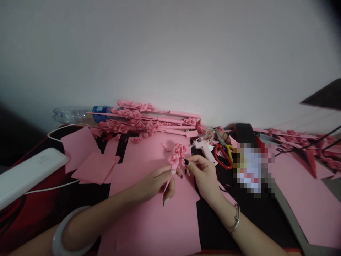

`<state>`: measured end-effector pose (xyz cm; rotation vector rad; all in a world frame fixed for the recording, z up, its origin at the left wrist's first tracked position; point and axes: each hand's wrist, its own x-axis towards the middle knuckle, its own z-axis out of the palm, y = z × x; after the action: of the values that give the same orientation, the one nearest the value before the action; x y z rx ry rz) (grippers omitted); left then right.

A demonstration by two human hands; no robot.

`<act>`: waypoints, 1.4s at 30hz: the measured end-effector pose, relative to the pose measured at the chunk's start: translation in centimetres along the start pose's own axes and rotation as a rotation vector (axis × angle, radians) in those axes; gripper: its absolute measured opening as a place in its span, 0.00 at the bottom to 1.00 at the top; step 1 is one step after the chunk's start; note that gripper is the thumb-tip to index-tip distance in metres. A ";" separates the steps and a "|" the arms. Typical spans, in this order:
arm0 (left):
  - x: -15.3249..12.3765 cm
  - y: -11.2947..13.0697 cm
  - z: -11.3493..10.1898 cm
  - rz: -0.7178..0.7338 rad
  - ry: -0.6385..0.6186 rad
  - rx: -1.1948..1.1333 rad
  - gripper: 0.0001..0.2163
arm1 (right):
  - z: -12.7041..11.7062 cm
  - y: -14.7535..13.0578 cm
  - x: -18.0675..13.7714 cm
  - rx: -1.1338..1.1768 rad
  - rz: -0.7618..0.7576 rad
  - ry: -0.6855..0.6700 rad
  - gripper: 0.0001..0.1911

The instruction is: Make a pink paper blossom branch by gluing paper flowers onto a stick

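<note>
Between my hands is a small pink paper flower sprig (179,153) with several folded blossoms. My left hand (165,179) pinches its lower end between thumb and fingers. At its right side, my right hand (202,174) has thumb and fingertips closed at the blossoms; whether they grip a petal or something small is hidden. Large pink paper sheets (157,220) lie below both hands. Just beyond my right hand rest a white glue gun (206,149) and scissors (223,158) with red and yellow handles.
Finished pink paper flower stems (149,122) are piled along the wall beside a clear plastic bottle (71,115). Smaller pink sheets (93,167) and a white oblong device (34,174) with a cable sit left. More flowers (287,137) and a pink sheet (311,206) lie right.
</note>
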<state>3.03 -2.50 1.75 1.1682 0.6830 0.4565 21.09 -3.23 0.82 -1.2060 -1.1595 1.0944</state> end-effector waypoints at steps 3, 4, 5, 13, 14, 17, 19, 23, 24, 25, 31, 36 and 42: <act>-0.1 0.0 0.0 0.004 -0.009 0.031 0.11 | 0.0 -0.2 -0.1 -0.049 -0.014 0.013 0.04; -0.2 0.0 0.0 0.007 -0.013 0.039 0.11 | 0.0 -0.3 -0.1 -0.074 -0.027 0.015 0.04; -0.3 0.0 0.0 0.007 -0.018 0.048 0.10 | 0.0 -0.3 -0.2 -0.099 -0.046 0.016 0.03; -0.6 -0.4 0.3 0.050 -0.006 0.138 0.08 | 0.1 0.3 -0.8 -0.276 -0.194 0.033 0.05; -0.7 -0.5 0.3 0.044 0.002 0.152 0.08 | 0.1 0.4 -0.8 -0.293 -0.207 0.031 0.05; -0.7 -0.6 0.5 0.032 0.013 0.203 0.09 | 0.1 0.5 -1.1 -0.349 -0.267 0.022 0.06; -0.8 -0.5 0.6 0.012 0.023 0.221 0.09 | 0.1 0.5 -1.2 -0.377 -0.309 0.016 0.06; -0.8 -0.4 0.8 -0.006 0.039 0.218 0.09 | 0.1 0.4 -1.3 -0.419 -0.345 0.006 0.07; -0.8 -0.4 0.8 -0.002 0.036 0.215 0.09 | 0.1 0.3 -1.3 -0.426 -0.349 0.005 0.07; -0.7 -0.5 0.7 0.001 0.035 0.213 0.09 | 0.1 0.2 -1.3 -0.432 -0.352 0.005 0.07; -0.7 -0.9 0.7 0.028 0.030 0.238 0.10 | 0.4 0.0 -1.4 -0.453 -0.346 -0.002 0.09; -0.3 -1.2 0.7 0.005 0.043 0.146 0.09 | 0.3 -0.1 -1.3 -0.461 -0.361 0.012 0.07; 0.2 -1.1 0.2 0.074 0.045 0.065 0.12 | 0.3 -0.3 -1.3 -0.472 -0.447 -0.003 0.06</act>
<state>3.30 -2.86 0.67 1.2509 0.6990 0.5275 20.71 -4.48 1.01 -1.2079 -1.6516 0.4970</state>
